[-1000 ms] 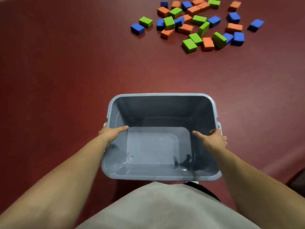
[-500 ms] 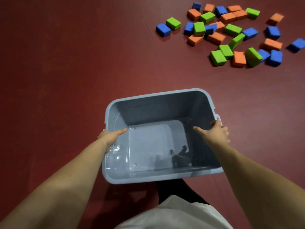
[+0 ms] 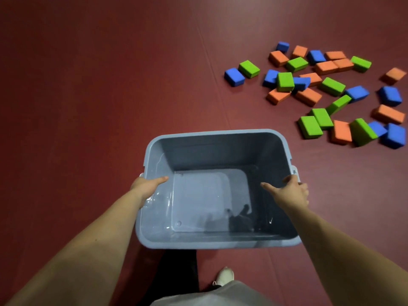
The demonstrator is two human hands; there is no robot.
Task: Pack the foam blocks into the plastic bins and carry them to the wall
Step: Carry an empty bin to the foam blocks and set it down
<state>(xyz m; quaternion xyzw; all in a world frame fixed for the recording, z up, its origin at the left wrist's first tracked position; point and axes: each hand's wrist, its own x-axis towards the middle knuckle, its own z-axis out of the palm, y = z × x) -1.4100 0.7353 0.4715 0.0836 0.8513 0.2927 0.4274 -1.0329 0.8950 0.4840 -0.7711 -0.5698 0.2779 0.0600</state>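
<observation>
Both hands clasp a grey-blue plastic bin point(image 3: 216, 131) by its short sides: the left hand point(image 3: 146, 186) on the left rim, the right hand point(image 3: 289, 193) on the right rim, thumbs lying inside (the other fingers mostly hidden outside). Ahead and to the right, well apart from the bin, orange, green and blue foam blocks point(image 3: 284, 81) lie scattered on the dark red floor point(image 3: 110, 85).

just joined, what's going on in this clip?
A person holds an empty blue-grey plastic bin by its side rims, left hand and right hand each gripping with the thumb inside. No block is packed yet: the blue, green and orange foam blocks lie scattered on the red floor, ahead and to the right.
</observation>
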